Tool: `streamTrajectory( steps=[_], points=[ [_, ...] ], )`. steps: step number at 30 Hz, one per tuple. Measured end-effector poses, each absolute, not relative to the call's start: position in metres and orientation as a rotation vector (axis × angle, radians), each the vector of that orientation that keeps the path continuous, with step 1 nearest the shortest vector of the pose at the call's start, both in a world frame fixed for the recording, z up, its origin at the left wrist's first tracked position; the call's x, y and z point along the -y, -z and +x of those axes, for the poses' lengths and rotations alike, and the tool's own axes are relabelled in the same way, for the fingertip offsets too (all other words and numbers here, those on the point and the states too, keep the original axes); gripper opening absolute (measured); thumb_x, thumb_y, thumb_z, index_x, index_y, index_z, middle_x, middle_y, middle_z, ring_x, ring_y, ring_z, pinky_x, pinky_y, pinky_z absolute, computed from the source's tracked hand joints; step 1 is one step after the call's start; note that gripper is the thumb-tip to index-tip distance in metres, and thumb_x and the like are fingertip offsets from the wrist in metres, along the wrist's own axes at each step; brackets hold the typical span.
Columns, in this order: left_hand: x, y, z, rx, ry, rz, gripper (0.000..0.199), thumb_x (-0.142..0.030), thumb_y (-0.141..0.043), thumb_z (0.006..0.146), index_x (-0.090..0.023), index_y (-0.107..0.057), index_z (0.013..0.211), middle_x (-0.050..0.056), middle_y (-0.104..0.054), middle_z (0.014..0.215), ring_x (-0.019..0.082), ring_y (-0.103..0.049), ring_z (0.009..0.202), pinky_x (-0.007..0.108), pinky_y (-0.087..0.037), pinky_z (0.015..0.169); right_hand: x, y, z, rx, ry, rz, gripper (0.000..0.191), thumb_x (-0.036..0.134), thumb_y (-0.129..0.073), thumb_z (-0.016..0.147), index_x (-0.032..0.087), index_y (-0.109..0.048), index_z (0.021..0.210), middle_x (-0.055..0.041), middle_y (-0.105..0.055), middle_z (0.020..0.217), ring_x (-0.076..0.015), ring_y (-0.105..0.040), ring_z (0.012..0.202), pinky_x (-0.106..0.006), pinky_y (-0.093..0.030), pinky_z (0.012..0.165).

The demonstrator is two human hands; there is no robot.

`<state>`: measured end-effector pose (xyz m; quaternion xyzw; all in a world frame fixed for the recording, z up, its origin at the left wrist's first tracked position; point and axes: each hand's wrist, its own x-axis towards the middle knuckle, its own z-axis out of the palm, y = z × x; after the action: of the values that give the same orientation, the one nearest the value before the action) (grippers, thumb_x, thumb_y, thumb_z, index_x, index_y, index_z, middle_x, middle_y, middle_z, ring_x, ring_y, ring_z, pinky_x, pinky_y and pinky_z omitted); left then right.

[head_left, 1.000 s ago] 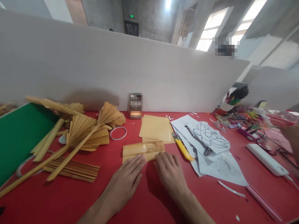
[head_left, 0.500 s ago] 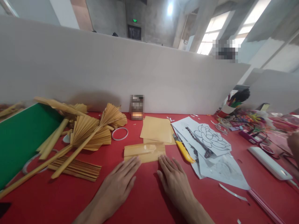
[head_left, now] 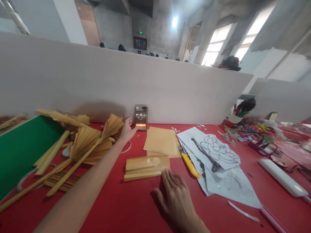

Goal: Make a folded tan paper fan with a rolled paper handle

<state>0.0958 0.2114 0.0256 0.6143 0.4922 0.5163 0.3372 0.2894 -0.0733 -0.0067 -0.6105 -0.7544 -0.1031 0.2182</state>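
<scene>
My left hand (head_left: 127, 131) is stretched out to the phone (head_left: 141, 118) that stands against the white partition; its thumb is at the phone's lower left edge, its fingers are apart, and it holds nothing. Flat on the table lies my right hand (head_left: 176, 192), fingers extended, the fingertips at the lower right corner of a folded tan paper (head_left: 147, 166). Behind that paper are flat tan sheets (head_left: 161, 140). A yellow cutter (head_left: 190, 165) rests to their right.
Pleated paper fans (head_left: 85, 144) and a green board (head_left: 26, 145) are on the left. Printed drawings (head_left: 218, 149), a white tool (head_left: 282, 178), a pen cup (head_left: 233, 118) and tangled craft material (head_left: 264, 126) are on the right. The partition (head_left: 145, 84) stands behind.
My left hand has left the folded paper and reached forward to the phone. The folded paper's front edge has lifted or opened a little. My right hand stays near its corner.
</scene>
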Motion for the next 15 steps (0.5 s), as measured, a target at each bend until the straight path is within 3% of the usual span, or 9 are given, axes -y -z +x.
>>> streamTrajectory(
  steps=[3, 8, 15],
  points=[
    [-0.261, -0.018, 0.109, -1.275, -1.382, 1.456, 0.067, -0.017, -0.071, 0.08, -0.014, -0.048, 0.143, 0.024, -0.058, 0.147, 0.033, -0.059, 0.135, 0.048, -0.049, 0.11, 0.072, 0.01, 0.29, 2.065, 0.302, -1.673, 0.047, 0.038, -0.058, 0.099, 0.012, -0.062, 0.138, -0.0191, -0.07, 0.134, -0.0338, -0.069, 0.12, -0.047, -0.052, 0.103],
    [-0.296, -0.021, 0.117, -1.155, -1.407, 1.403, 0.051, -0.02, -0.067, 0.084, -0.014, -0.057, 0.133, 0.015, -0.074, 0.125, 0.027, -0.071, 0.115, 0.04, -0.056, 0.099, 0.07, 0.016, 0.288, 2.038, 0.325, -1.64, 0.048, 0.037, -0.058, 0.097, 0.012, -0.06, 0.139, -0.0186, -0.07, 0.135, -0.0353, -0.069, 0.121, -0.048, -0.051, 0.103],
    [-0.325, -0.03, 0.114, -1.2, -1.394, 1.43, 0.034, -0.025, -0.075, 0.08, -0.015, -0.067, 0.112, 0.011, -0.079, 0.107, 0.026, -0.074, 0.1, 0.038, -0.057, 0.091, 0.067, 0.023, 0.285, 1.994, 0.335, -1.649, 0.048, 0.036, -0.059, 0.095, 0.011, -0.062, 0.136, -0.02, -0.071, 0.133, -0.0365, -0.07, 0.12, -0.049, -0.053, 0.1]
  ],
)
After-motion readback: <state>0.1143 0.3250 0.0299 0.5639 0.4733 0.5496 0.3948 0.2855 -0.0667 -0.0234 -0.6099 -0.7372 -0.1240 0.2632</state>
